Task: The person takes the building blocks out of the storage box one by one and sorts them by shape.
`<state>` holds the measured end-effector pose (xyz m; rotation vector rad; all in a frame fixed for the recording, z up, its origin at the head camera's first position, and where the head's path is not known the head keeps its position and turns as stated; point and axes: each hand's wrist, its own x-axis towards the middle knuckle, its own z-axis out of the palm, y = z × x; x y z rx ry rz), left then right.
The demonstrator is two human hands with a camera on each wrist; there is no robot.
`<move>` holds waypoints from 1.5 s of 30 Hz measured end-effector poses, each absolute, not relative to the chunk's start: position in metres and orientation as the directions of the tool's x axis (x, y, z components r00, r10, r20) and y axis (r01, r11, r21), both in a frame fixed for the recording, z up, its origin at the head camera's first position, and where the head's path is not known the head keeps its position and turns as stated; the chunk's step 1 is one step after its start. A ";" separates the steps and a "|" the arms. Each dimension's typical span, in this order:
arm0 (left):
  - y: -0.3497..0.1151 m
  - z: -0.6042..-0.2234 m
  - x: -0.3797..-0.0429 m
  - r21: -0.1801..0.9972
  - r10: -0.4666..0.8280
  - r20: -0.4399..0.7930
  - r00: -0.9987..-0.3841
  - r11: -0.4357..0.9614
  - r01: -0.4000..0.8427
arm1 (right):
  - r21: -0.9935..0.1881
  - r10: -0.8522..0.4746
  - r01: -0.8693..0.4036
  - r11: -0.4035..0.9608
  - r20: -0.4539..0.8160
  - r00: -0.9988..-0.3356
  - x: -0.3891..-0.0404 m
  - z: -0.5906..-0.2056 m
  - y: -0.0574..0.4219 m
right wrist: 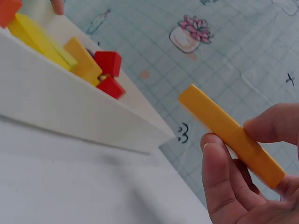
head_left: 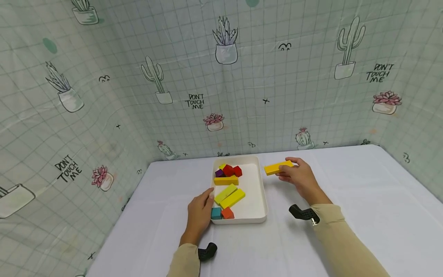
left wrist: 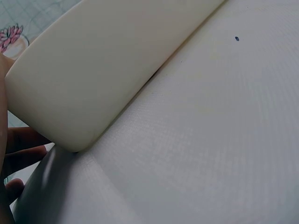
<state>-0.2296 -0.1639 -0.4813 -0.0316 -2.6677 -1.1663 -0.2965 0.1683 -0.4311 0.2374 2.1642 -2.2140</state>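
Note:
My right hand (head_left: 300,177) holds a long yellow-orange block (head_left: 277,168) by one end, thumb on one face and fingers on the other. The block is raised to the right of a white tray (head_left: 262,192), its free end pointing toward the tray. My left hand (head_left: 200,211) holds the tray's left side; in the right wrist view a fingertip (right wrist: 57,6) shows over the far rim. The left wrist view shows other fingers (left wrist: 25,139) beside the tray's outer corner. Inside the tray lie another yellow-orange block (head_left: 226,181) and two lime-yellow blocks (head_left: 232,198).
At the tray's far end sit red blocks (head_left: 228,170), a purple block (head_left: 219,173) and a partly hidden yellow piece. A teal cube (head_left: 216,213) and an orange block (head_left: 227,213) lie at the near end. A cactus-print cloth (head_left: 242,96) rises behind the white table (head_left: 155,204).

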 end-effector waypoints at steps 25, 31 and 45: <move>-0.165 -0.483 -0.229 0.725 -0.076 0.222 -0.972 0.679 0.113 | -0.983 0.115 0.183 -0.013 -0.183 -0.976 -0.324 -0.468 0.179; -0.166 -0.484 -0.231 0.721 -0.081 0.207 -0.975 0.686 0.096 | -0.980 0.139 0.181 0.080 -0.169 -0.976 -0.326 -0.468 0.174; -0.168 -0.484 -0.232 0.716 -0.074 0.212 -0.974 0.691 0.104 | -0.876 0.113 0.094 0.472 -0.045 -0.993 -0.325 -0.471 0.183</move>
